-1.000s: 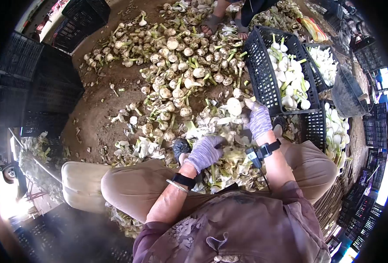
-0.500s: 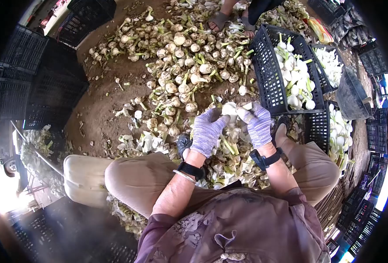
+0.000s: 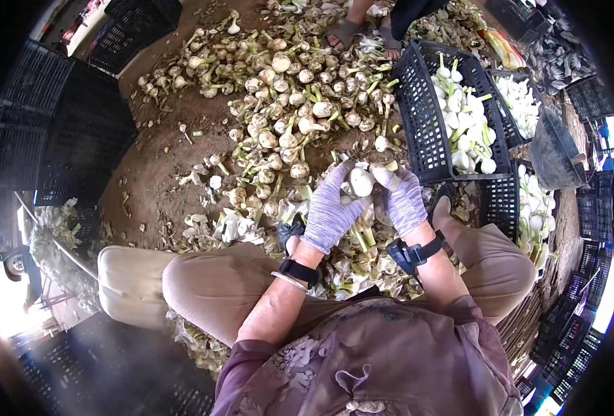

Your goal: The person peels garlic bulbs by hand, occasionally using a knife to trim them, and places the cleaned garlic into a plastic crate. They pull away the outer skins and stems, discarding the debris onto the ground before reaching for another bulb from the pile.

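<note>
A smooth white garlic bulb (image 3: pixel 362 182) sits between my two gloved hands, above a litter of peelings. My left hand (image 3: pixel 330 211) has its fingers and thumb curled round the bulb's left side. At the bulb's right, my right hand (image 3: pixel 405 201) is closed at the short pale-green stem, the thumb pressing near it; its other fingers are partly hidden. Beyond the hands lies a heap of unpeeled garlic bulbs (image 3: pixel 279 104) with soil and stems on them. Loose garlic skins (image 3: pixel 362 267) cover the ground between my legs.
A black crate (image 3: pixel 425 132) of peeled white bulbs stands ahead on the right. More bulbs fill crates beside it, near a dark bucket (image 3: pixel 558 148). Black crates (image 3: pixel 78 132) are stacked on the left. Another person's feet (image 3: pixel 341 35) are at the far edge of the heap.
The bulb has turned so its round white side shows more fully. My left fingers have moved up round it, and my right hand has shifted slightly, its wrist rotating.
</note>
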### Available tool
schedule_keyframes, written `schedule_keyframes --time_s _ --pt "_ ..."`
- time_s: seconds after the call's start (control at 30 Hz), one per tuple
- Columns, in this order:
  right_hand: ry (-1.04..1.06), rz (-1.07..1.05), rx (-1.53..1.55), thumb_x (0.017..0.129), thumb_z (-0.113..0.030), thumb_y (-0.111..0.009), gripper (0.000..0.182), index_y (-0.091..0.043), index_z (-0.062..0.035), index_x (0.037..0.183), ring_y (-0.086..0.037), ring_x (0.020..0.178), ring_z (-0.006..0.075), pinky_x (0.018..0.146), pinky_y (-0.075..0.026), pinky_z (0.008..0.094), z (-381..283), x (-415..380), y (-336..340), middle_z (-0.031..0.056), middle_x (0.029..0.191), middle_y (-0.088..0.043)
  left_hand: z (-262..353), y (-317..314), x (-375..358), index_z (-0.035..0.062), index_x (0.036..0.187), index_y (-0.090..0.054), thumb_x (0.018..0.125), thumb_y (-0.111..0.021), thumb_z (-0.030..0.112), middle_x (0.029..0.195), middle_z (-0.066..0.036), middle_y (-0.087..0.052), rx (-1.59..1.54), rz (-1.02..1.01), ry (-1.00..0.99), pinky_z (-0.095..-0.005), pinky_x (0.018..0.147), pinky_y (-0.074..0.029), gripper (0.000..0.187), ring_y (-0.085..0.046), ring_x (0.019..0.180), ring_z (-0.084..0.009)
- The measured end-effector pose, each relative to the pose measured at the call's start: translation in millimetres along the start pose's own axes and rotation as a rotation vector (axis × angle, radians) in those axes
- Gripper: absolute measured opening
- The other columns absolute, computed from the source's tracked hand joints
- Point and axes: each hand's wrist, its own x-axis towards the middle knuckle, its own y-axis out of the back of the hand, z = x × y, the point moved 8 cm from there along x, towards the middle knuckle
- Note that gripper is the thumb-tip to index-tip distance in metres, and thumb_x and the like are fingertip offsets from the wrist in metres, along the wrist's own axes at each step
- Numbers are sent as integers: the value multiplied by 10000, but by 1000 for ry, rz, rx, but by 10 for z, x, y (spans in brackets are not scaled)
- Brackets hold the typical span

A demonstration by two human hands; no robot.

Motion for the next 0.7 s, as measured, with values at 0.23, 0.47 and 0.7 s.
schedule_keyframes --time_s 0.23,0.47,0.7 --pt "-51 -77 -86 815 -130 -631 156 -653 -43 943 -582 545 94 432 -438 201 -51 -81 -66 23 729 -645 -31 80 -8 -28 1199 -491 713 -741 96 1049 -98 -609 -130 28 41 -259 818 -468 560 -578 922 -138" --pt "176 -245 -612 762 20 -557 240 -640 -19 984 -609 712 99 643 -480 239 -350 -145 -285 27 837 -663 -189 27 -114 -10 1003 -599 822 -592 432 824 -37 -613 -706 -128 275 -199 526 -408 478 -536 621 -92" --pt "7 -62 -74 817 -149 -652 264 -612 -85 1070 -620 710 132 480 -480 227 -128 73 -77 13 797 -645 -393 137 -60 1 1036 -603 854 -585 352 826 -4 -611 -661 -25 328 -191 550 -403 396 -523 643 -58"
